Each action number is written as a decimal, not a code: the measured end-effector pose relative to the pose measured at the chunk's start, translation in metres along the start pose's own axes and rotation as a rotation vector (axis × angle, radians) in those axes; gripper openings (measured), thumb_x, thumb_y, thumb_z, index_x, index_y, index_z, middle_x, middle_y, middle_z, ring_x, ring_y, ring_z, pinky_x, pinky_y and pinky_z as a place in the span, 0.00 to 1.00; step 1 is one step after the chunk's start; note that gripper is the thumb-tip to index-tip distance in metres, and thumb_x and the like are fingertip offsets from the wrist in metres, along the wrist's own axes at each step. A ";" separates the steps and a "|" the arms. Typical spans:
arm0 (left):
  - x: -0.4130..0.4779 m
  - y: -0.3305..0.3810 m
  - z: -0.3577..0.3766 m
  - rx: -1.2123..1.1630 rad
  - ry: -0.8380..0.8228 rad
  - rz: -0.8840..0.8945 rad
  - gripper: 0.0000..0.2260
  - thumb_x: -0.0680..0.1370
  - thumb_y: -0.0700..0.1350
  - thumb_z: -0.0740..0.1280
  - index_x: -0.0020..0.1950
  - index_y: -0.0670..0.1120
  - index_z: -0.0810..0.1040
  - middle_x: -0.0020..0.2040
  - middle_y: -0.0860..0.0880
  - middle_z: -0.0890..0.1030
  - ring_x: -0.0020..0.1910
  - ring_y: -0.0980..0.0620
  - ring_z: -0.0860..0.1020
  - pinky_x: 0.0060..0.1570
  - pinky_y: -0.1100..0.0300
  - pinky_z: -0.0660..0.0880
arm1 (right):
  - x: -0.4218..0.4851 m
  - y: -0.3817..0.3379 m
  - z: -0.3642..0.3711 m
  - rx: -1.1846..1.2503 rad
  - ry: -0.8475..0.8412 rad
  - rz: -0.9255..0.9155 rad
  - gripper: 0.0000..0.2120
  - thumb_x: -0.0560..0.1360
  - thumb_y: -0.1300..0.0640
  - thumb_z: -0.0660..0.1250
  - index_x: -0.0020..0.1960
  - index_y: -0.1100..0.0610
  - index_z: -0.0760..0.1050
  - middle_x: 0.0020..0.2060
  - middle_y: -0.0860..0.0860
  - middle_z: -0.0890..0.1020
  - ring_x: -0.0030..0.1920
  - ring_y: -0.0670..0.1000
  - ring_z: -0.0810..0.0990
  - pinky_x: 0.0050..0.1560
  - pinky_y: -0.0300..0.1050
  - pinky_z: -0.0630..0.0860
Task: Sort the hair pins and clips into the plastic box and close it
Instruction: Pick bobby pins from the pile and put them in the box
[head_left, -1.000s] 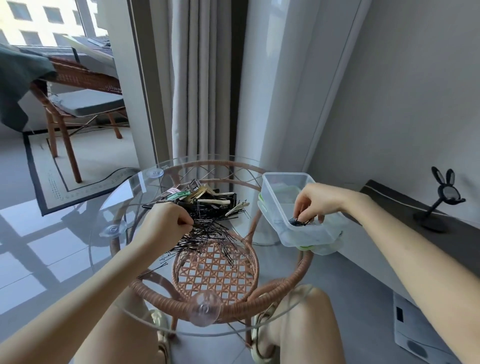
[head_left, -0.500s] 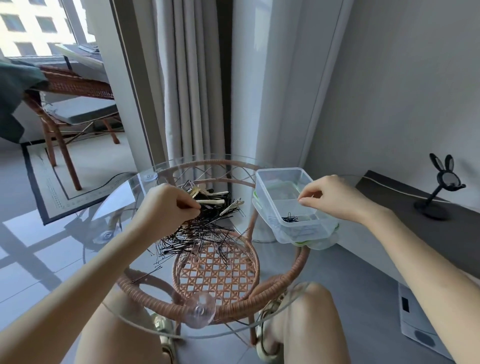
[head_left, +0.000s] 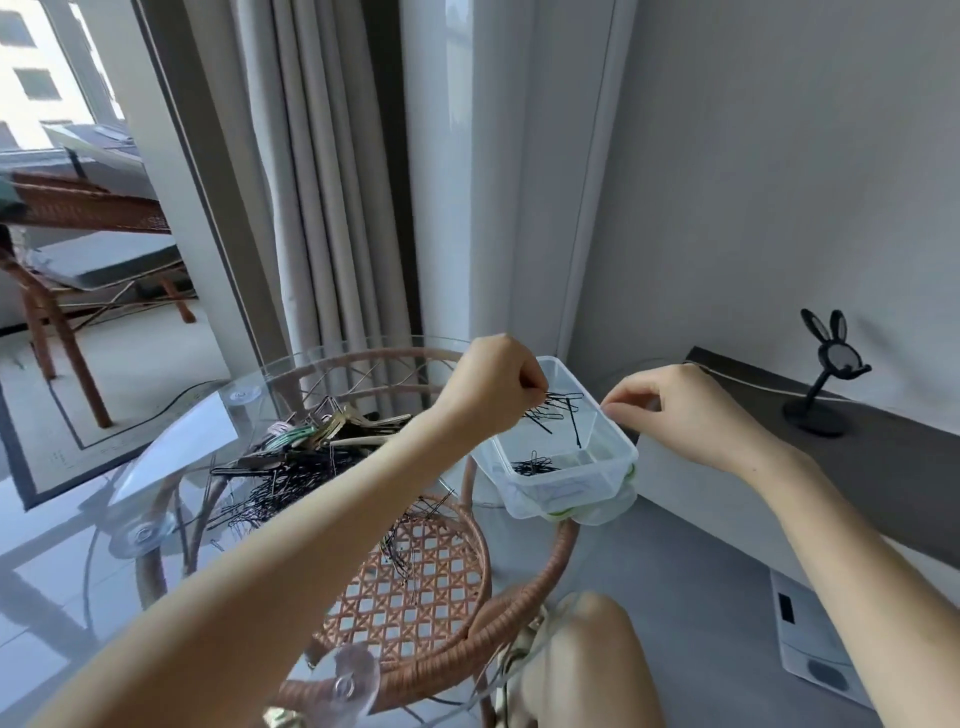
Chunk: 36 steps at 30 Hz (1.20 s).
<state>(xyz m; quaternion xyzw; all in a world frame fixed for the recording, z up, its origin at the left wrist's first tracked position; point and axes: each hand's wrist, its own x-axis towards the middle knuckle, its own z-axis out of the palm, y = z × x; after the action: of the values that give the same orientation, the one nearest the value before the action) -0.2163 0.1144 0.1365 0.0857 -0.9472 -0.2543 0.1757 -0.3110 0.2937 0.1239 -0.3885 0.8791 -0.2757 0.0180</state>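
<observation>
A clear plastic box with green latches stands open at the right edge of the round glass table. A small heap of black pins lies on its floor. My left hand is over the box's far left corner, pinching a bunch of black hair pins that hang into the box. My right hand pinches the box's right rim. A pile of black pins and several larger clips lie on the glass at the left.
The table has a rattan frame and a woven lower shelf. My knee is under its near edge. A dark ledge carries a black bunny-ear stand at the right. Curtains hang behind; a rattan chair is beyond the glass.
My left hand has lifted a bunch of pins from the pile and carried it right, over the box. My right hand has drawn back from inside the box to its right rim.
</observation>
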 end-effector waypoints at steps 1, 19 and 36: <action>0.006 0.000 0.011 0.028 -0.038 0.010 0.05 0.69 0.34 0.65 0.34 0.38 0.80 0.30 0.43 0.75 0.27 0.50 0.67 0.31 0.63 0.73 | -0.002 0.002 0.001 0.005 -0.005 0.005 0.05 0.73 0.52 0.67 0.40 0.47 0.82 0.36 0.42 0.84 0.38 0.43 0.80 0.41 0.44 0.75; -0.056 -0.079 -0.029 -0.020 -0.051 -0.050 0.10 0.75 0.45 0.66 0.56 0.49 0.81 0.55 0.51 0.83 0.49 0.56 0.80 0.55 0.61 0.76 | -0.030 -0.063 0.035 0.101 -0.078 -0.157 0.08 0.75 0.54 0.67 0.51 0.54 0.81 0.44 0.44 0.83 0.44 0.42 0.79 0.41 0.31 0.72; -0.194 -0.186 -0.001 0.367 -0.083 -0.512 0.47 0.56 0.80 0.32 0.69 0.58 0.27 0.76 0.43 0.37 0.75 0.46 0.35 0.72 0.49 0.34 | -0.008 -0.124 0.201 -0.296 -0.364 -0.070 0.56 0.62 0.25 0.60 0.77 0.55 0.44 0.76 0.58 0.52 0.75 0.57 0.53 0.72 0.54 0.57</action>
<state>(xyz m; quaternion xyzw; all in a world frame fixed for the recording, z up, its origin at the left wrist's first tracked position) -0.0229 0.0035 -0.0143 0.3413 -0.9312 -0.1182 0.0487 -0.1729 0.1372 0.0140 -0.4604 0.8782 -0.0700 0.1094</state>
